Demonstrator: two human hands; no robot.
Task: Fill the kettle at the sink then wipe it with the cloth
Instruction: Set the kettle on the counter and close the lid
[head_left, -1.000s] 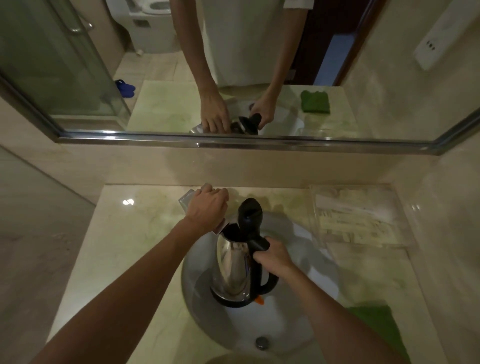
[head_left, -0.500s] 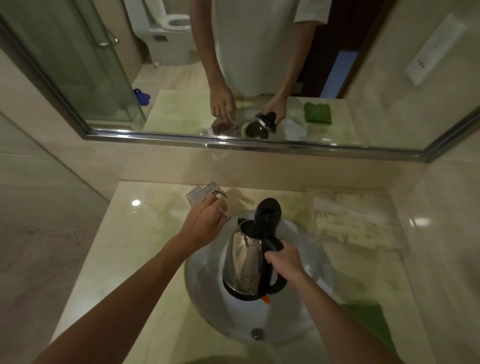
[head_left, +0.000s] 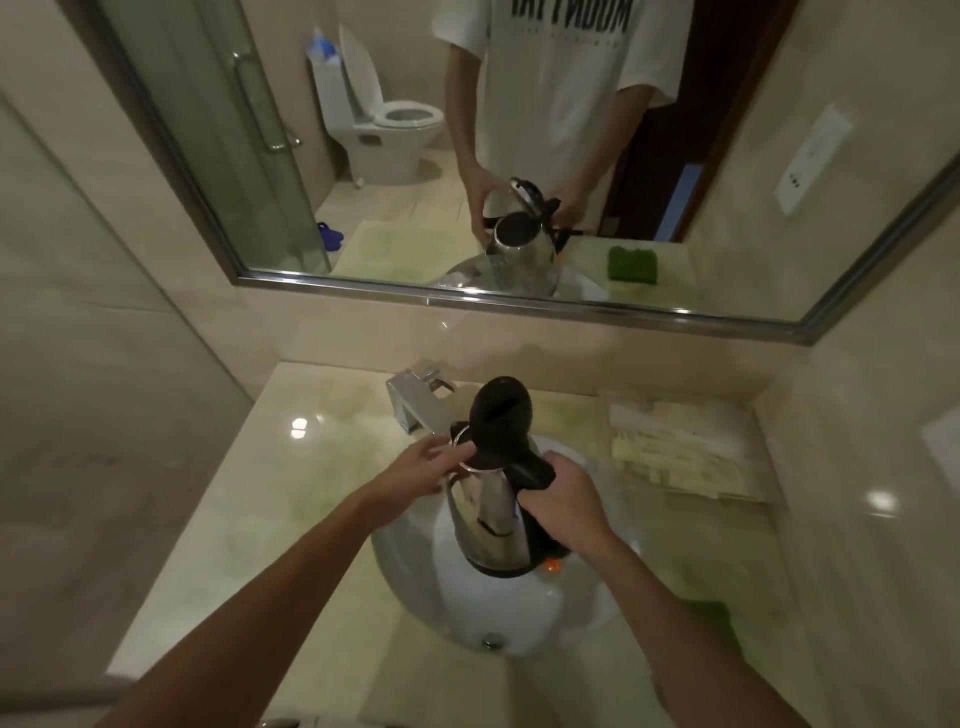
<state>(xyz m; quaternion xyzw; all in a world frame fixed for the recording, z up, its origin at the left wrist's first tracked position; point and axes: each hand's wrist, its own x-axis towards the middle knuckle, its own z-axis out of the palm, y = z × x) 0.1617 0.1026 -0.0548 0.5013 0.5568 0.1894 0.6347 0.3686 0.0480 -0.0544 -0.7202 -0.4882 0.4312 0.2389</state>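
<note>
Two hands are on the kettle (head_left: 491, 519), which is held above the white sink (head_left: 415, 587) set into the pale stone counter (head_left: 249, 519). The right hand (head_left: 563, 512) is clenched around the black handle (head_left: 532, 475) at the kettle's right side. The left hand (head_left: 415, 475) has its fingers (head_left: 441, 454) against the rim on the left, at the spout side, touching the metal; whether it grips the rim or only steadies it cannot be told. The kettle is shiny steel with a black base, tilted slightly so its top leans toward the back wall. Its black lid (head_left: 498, 415) stands open, hinged up above the mouth.

The square chrome tap (head_left: 418, 402) sits at the back edge of the counter, just behind and left of the kettle's mouth. A small orange spot (head_left: 551, 564) shows at the kettle's base on the right. The sink's drain (head_left: 488, 642) lies near the front of the basin.

The green cloth (head_left: 714, 621) lies on the counter toward its front right corner, well apart from the kettle and partly hidden by the right forearm. A stack of pale paper packets (head_left: 680, 457) rests at the back right corner of the counter.

The mirror (head_left: 727, 156) above the counter reflects the person in a white T-shirt holding the kettle with both hands, the cloth beside the sink, a toilet (head_left: 387, 124) and a glass shower door (head_left: 228, 130).
</note>
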